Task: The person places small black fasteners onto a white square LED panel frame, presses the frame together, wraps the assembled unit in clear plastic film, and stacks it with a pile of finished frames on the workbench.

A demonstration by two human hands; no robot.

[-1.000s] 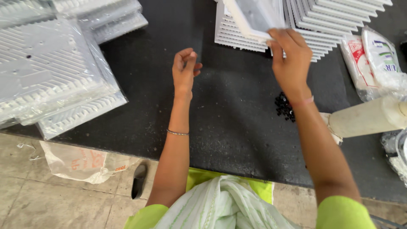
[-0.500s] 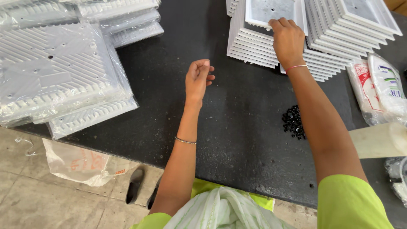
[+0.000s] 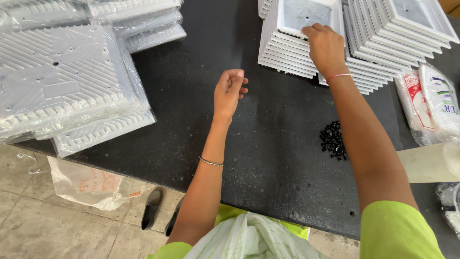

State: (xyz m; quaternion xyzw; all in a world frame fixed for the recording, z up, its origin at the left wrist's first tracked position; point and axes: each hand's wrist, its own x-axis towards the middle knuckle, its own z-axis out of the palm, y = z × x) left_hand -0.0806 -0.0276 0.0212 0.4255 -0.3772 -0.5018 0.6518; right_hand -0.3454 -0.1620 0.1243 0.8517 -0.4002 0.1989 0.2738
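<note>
My right hand [image 3: 327, 48] rests on the near edge of the top white finned plastic tray [image 3: 306, 14] of a stack [image 3: 282, 52] at the back of the black table [image 3: 191, 120], fingers curled over its rim. My left hand [image 3: 229, 91] hovers above the table's middle with fingers loosely bent and nothing in it. A small heap of black beads or screws [image 3: 332, 140] lies on the table beside my right forearm.
Bagged white finned panels [image 3: 67, 81] are piled at the left. More white trays [image 3: 402, 33] lean in a row at the back right. Plastic packets [image 3: 431, 100] and a white roll [image 3: 426, 163] lie at the right edge. A plastic bag [image 3: 88, 184] and shoes lie on the floor.
My right hand has come down from holding a piece up near my face onto the top tray of the stack. My left hand stays above the table's middle.
</note>
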